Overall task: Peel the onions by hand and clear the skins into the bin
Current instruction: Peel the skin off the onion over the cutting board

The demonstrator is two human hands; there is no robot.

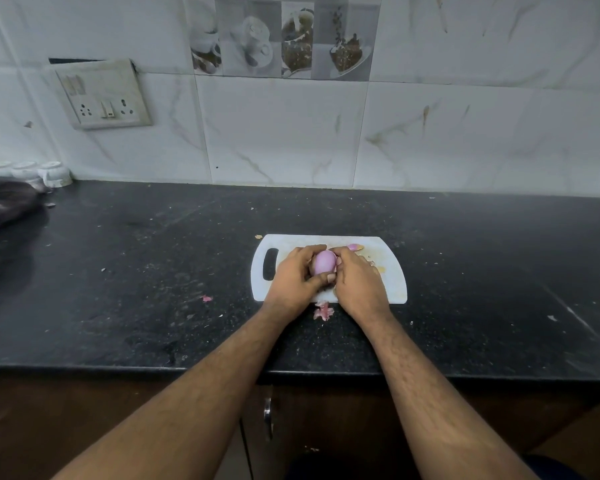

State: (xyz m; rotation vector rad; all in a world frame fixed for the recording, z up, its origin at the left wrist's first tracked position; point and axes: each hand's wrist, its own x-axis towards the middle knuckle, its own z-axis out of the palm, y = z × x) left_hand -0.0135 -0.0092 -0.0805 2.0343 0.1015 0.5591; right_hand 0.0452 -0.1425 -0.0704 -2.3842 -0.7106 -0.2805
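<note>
Onion sits cupped between both hands above the white cutting board, long axis pointing away from the person. Left hand grasps it from the side; right hand clasps the other flank, fingertips at its top, equally near.

Two bare forearms, hairy along their length, with no sleeves in view. Left hand and right hand ungloved. Short fingernails, no rings or watch.

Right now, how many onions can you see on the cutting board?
2. One onion is held between both hands over the cutting board. A second onion peeks out behind the right hand. The hands may hide more.
</note>
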